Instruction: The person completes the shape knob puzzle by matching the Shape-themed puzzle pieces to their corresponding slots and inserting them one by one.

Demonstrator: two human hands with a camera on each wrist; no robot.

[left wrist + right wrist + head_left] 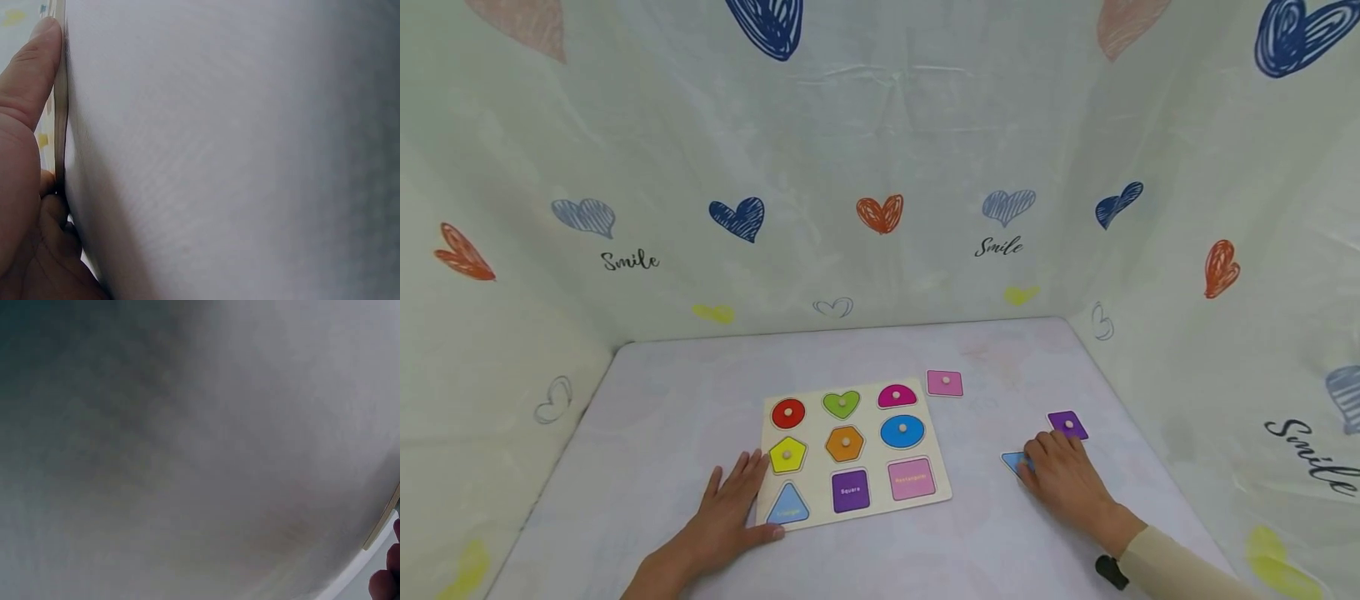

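Note:
A wooden shape puzzle board [808, 473] lies on the table. My left hand [724, 508] rests at its near-left corner, the fingers along the left edge and the thumb on the near edge. In the left wrist view the thumb [31, 72] lies against the board's rim [60, 119]. Over to the right, my right hand [1066, 482] holds a blue triangle piece [1011, 461] with curled fingers; its knob is hidden under them. Just beyond the knuckles is a purple square piece [1060, 419] with a white knob. The right wrist view catches only fingertips [382, 584] and a thin wooden edge [381, 522].
Several knobbed shapes sit in the board, such as a red circle [787, 402] and a blue oval [887, 432]. Its near row shows labelled triangle, square [850, 502] and rectangle spots. A pink rectangle piece [936, 387] lies off the far-right corner. Patterned cloth walls [880, 275] enclose the table.

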